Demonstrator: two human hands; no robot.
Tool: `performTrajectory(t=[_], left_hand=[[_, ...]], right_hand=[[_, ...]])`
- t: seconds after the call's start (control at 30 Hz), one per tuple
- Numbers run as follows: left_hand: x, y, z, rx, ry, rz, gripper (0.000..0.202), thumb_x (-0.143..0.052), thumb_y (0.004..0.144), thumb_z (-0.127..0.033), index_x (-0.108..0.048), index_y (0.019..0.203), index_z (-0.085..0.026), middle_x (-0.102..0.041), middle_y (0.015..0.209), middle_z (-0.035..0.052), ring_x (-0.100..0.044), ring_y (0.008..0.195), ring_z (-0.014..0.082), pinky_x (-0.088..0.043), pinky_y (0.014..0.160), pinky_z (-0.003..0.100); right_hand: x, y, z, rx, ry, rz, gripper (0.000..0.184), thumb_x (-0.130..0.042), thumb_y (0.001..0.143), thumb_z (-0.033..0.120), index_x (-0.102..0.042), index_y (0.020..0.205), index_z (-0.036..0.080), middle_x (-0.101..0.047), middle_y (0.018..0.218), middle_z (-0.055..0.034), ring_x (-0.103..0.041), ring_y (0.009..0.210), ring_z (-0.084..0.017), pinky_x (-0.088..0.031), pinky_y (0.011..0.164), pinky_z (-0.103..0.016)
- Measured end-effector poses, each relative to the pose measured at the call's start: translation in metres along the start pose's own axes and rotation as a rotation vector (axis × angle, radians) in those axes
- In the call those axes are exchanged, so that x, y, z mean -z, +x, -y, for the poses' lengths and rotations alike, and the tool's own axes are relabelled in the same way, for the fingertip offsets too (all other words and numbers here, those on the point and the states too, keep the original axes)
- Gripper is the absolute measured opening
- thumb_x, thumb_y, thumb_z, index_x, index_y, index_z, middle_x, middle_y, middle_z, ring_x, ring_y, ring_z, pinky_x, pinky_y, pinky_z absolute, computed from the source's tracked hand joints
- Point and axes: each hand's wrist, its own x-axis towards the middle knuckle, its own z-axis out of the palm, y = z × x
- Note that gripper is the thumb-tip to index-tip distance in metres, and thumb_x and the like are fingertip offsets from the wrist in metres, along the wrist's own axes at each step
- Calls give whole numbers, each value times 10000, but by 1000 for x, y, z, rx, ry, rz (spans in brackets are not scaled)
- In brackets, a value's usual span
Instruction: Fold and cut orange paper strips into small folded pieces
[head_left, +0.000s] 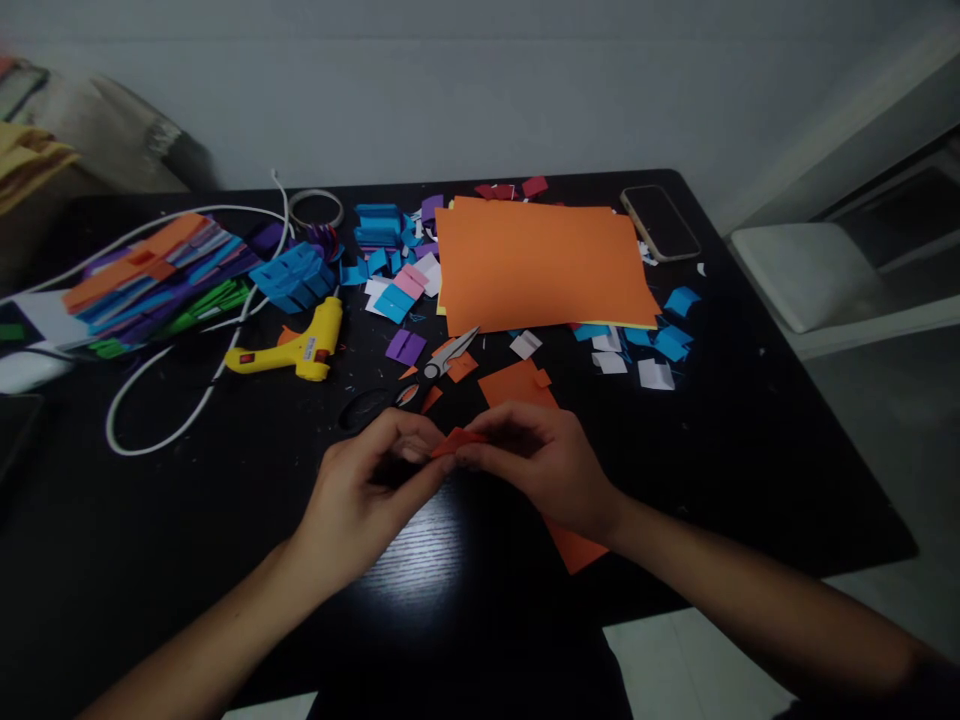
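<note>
A small piece of orange paper point(457, 440) is pinched between my two hands above the black table. My left hand point(367, 490) grips its left end with thumb and fingers, while my right hand point(547, 465) holds the right end. Beneath my right hand and wrist lies a long orange paper strip point(517, 385), partly covered. Scissors point(442, 362) with black handles rest just beyond my left fingertips, blades pointing away to the right. Small orange scraps point(461, 367) lie around and under the blades.
A stack of orange sheets point(547, 265) lies at the back, with a phone point(660, 222) to its right. Left of the scissors is a yellow glue gun point(300, 345). Folded blue pieces point(296, 277), a bundle of coloured strips point(165, 270) and a white cable point(120, 400) occupy the left.
</note>
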Motion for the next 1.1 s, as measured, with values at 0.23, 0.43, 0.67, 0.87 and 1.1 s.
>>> performTrajectory(t=[0.23,0.43,0.67,0.87,1.1], left_hand=[[-2,-1,2,-9,-8,15,158,-744,894,-164,-676,1029,-209,-718,803,-33,-697,699,98,-582,661,184],[-3,-4,7,-13,17,-1,223,-737,899,-160,-649,1090,-231,-701,832,-43,-691,718,90,-577,678,175],[-2,-1,8,20,-39,61,232,-702,925,-186,-642,1146,-217,-682,829,-28,-667,721,106,-560,682,200],[4,3,7,16,93,209,161,-639,959,-249,-698,831,-170,-595,657,-32,-549,593,97,-439,557,197],[3,2,6,-7,96,210,154,-643,918,-225,-706,797,-153,-588,640,-31,-530,581,95,-414,541,191]], right_hand=[[2,0,-4,-1,-120,22,170,-847,840,355,-770,918,225,-780,852,-10,-721,775,-169,-556,705,-287],[2,0,0,-5,-236,67,154,-744,922,357,-749,898,205,-723,788,-1,-647,711,-147,-474,634,-262],[4,0,-1,-12,-270,114,174,-746,891,340,-721,824,182,-564,660,34,-486,604,-109,-358,546,-241],[4,-1,-3,-22,-251,130,150,-745,881,316,-738,861,167,-599,689,28,-516,627,-107,-384,572,-234],[3,-1,2,-33,-282,141,89,-761,823,251,-743,834,165,-564,603,55,-472,548,-81,-372,521,-211]])
